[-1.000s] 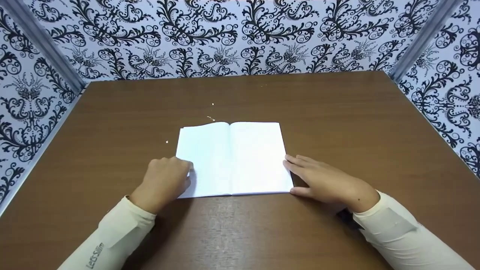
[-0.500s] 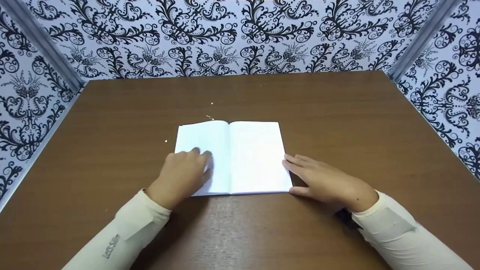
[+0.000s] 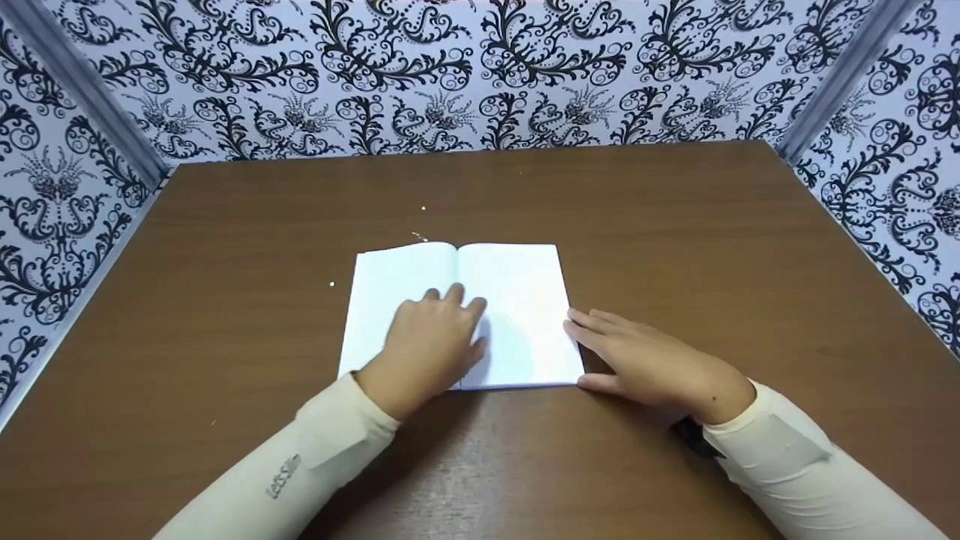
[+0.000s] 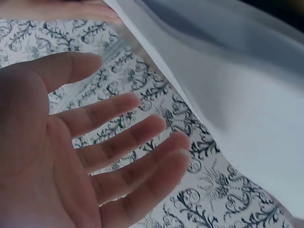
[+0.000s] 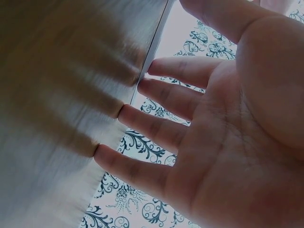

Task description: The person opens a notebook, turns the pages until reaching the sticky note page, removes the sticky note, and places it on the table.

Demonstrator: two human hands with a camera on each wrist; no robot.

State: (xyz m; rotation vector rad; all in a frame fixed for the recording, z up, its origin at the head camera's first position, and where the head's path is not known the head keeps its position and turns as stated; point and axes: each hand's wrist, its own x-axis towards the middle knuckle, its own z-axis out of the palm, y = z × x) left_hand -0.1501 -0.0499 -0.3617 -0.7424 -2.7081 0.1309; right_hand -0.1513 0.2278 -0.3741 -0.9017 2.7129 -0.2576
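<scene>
An open notebook with blank white pages lies flat in the middle of the table. My left hand is over its centre fold, fingers loosely spread and pointing away from me. Seen from the left wrist, that hand holds nothing, and a gap separates its fingers from the white pages. At the notebook's right edge rests my right hand, its fingertips at the side and the thumb by the near corner. In the right wrist view its fingers are straight, with their tips on the tabletop.
The brown wooden table stretches around the notebook on all sides. A few small white crumbs lie left of the notebook and beyond it. Patterned black-and-white walls border the far and side edges.
My left hand has slid from the left page's outer edge rightward to the centre fold, its fingers spreading from a curled pose. The right hand and the notebook have stayed in place.
</scene>
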